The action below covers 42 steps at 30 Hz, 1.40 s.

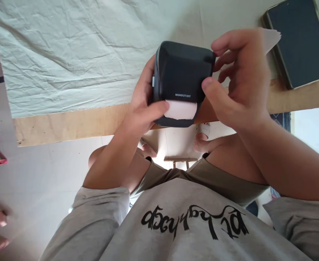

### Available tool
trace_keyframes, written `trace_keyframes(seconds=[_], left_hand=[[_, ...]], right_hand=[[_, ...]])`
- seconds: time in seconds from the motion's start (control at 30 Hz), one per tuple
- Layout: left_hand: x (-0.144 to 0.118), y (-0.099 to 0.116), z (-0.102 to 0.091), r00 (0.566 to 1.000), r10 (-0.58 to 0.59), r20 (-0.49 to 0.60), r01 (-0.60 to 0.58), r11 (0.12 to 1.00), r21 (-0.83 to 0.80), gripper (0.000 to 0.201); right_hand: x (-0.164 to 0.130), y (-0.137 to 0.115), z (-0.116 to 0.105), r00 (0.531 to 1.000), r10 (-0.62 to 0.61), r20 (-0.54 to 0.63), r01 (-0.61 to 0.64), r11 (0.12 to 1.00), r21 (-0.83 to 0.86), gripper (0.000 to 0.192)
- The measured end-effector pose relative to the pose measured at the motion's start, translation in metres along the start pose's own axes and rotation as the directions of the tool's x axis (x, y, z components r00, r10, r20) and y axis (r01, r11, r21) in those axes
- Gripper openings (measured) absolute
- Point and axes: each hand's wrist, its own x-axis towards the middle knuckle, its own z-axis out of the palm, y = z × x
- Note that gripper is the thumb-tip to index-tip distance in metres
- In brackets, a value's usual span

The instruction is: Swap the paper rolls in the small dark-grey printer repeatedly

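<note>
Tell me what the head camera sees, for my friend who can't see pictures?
Two hands hold a small black label printer over a table edge: the left hand grips its side, and the right hand touches its other side. White paper sticks out; a phone lies nearby.

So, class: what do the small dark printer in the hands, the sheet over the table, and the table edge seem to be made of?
Printer: probably matt dark plastic, going by its smooth moulded corners and soft sheen.
Sheet: pale cloth or thin paper-like cover, judging by its creases and wrinkles; which one is unclear.
Table edge: likely bare wood or plywood, with a tan, unpainted, slightly rough face.
</note>
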Motion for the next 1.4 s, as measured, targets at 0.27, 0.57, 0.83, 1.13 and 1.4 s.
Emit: trace_keyframes(seconds=[0.27, 0.57, 0.83, 1.13, 1.4], left_hand=[[-0.002, 0.009, 0.017, 0.991, -0.093, -0.092, 0.097, 0.994, 0.051, 0.043], [-0.003, 0.008, 0.017, 0.988, -0.102, -0.118, 0.106, 0.994, 0.035, 0.031], [0.000, 0.006, 0.013, 0.992, -0.106, -0.065, 0.106, 0.994, 0.001, 0.034], [0.002, 0.003, -0.004, 0.980, -0.201, 0.007, 0.200, 0.974, -0.107, 0.041], [0.001, 0.004, -0.006, 0.986, -0.166, -0.006, 0.165, 0.984, -0.073, 0.057]], right_hand=[[-0.001, 0.009, 0.008, 0.959, 0.138, 0.248, -0.189, 0.963, 0.194, 0.060], [0.004, 0.011, 0.007, 0.935, 0.169, 0.313, -0.233, 0.956, 0.178, 0.063], [0.004, 0.013, 0.008, 0.951, 0.140, 0.276, -0.179, 0.976, 0.121, 0.064], [0.003, 0.006, 0.006, 0.942, 0.105, 0.319, -0.140, 0.986, 0.089, 0.059], [0.002, 0.006, 0.005, 0.933, 0.090, 0.348, -0.131, 0.987, 0.094, 0.062]])
